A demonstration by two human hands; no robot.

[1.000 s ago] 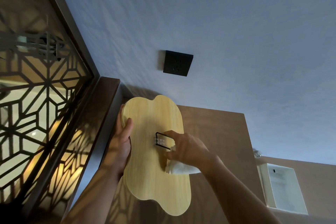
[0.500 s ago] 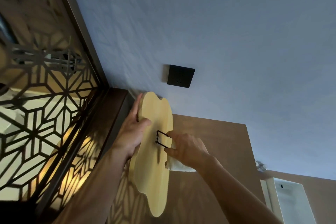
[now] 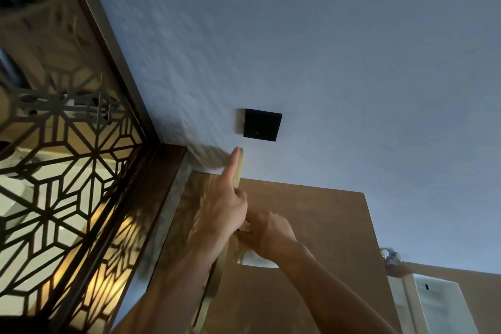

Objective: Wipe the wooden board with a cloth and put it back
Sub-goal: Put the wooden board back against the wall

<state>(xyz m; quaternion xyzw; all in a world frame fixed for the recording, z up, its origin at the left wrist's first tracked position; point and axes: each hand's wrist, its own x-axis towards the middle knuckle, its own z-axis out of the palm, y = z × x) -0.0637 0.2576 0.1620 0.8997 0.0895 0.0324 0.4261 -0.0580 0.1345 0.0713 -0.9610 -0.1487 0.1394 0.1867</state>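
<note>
The wooden board (image 3: 239,168), pale and smooth with a wavy outline, stands edge-on to the camera, so only its thin rim shows as a light strip running from above the hands down past the left wrist. The left hand (image 3: 221,206) clamps it: the forefinger lies straight up along the rim, the other fingers curl over the near edge. Just right of that grip, touching the board's hidden face, the right hand (image 3: 267,233) is closed around a white cloth (image 3: 253,259), soft and crumpled, bulging out below the palm.

Behind both hands lies a flat brown wood panel (image 3: 311,225), matte and even. Above the forefinger tip, on a grey-blue textured wall (image 3: 325,49), sits a glossy black square plate (image 3: 261,125). Left of the grip, a dark frame borders a metal lattice screen (image 3: 62,171) cut in star shapes, lit warm from behind. Far right of the grip stands a white boxy fixture (image 3: 433,304).

A second ago the board's broad face and its black wire clip faced the camera; half a second ago it was half turned; now it is fully edge-on and the clip is hidden.
</note>
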